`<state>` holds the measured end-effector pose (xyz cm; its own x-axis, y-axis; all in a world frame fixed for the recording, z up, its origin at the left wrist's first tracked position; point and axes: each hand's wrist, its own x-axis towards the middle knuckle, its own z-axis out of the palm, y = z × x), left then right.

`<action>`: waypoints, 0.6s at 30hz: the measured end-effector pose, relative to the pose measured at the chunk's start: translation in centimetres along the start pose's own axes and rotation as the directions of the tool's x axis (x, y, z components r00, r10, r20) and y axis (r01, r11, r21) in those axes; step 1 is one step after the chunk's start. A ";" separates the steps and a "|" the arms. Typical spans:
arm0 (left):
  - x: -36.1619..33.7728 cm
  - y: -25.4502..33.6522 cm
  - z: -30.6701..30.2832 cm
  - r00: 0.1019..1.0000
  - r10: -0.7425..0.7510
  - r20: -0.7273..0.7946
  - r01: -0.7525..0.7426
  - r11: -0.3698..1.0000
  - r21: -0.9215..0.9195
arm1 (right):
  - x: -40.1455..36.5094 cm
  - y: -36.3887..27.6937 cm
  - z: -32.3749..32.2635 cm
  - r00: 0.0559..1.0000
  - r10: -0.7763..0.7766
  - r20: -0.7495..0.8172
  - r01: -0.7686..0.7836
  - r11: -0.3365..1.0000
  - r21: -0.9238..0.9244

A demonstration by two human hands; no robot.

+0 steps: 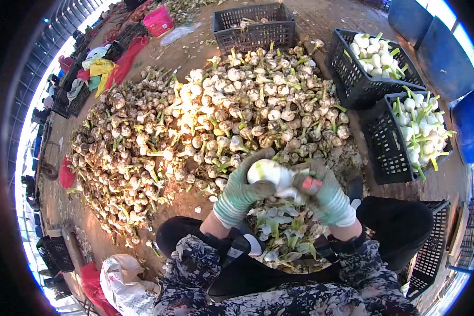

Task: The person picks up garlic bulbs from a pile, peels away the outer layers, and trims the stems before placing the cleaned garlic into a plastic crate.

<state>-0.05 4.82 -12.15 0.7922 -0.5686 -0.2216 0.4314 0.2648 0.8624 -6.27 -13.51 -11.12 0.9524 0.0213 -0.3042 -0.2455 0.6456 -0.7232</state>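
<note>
Green-and-white gloves cover both hands at the near edge of the garlic pile (195, 126). On that side of the pile, the left hand (240, 187) curls round a pale garlic bulb (266, 171), thumb and fingers gripping it. Beside it, the right hand (329, 197) is closed round a small red object (311, 185), too blurred to identify. Loose peelings (282, 229) lie below the hands, nearer the person than the pile. Right of the pile, a back crate (345, 79) and a front crate (383, 145) hold clean white bulbs; another black crate (255, 38) sits just beyond it.
</note>
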 end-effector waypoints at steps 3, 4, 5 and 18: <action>-0.6 1.2 0.4 0.992 0.067 0.103 -0.078 0.991 0.105 | -0.2 -1.7 0.1 0.993 -0.011 0.117 0.019 0.998 -0.062; -0.2 1.0 -0.1 0.971 0.115 0.211 -0.181 0.926 0.331 | 1.4 -0.7 -1.6 0.987 -0.087 -0.138 0.104 0.987 0.126; -0.4 0.8 -0.1 0.979 0.072 0.191 -0.131 0.939 0.318 | 2.5 0.1 -4.7 0.968 -0.141 -0.209 0.069 0.946 -0.317; -0.4 0.7 0.0 0.970 -0.128 0.209 0.075 0.966 0.246 | 3.2 0.1 -3.4 0.911 -0.124 0.393 0.404 0.457 -0.793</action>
<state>-0.04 5.24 -11.44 0.6226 -0.7478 -0.2304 0.3698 0.0216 0.9289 -3.90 -15.93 -14.29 0.9694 0.2391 0.0565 0.1295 -0.3017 -0.9446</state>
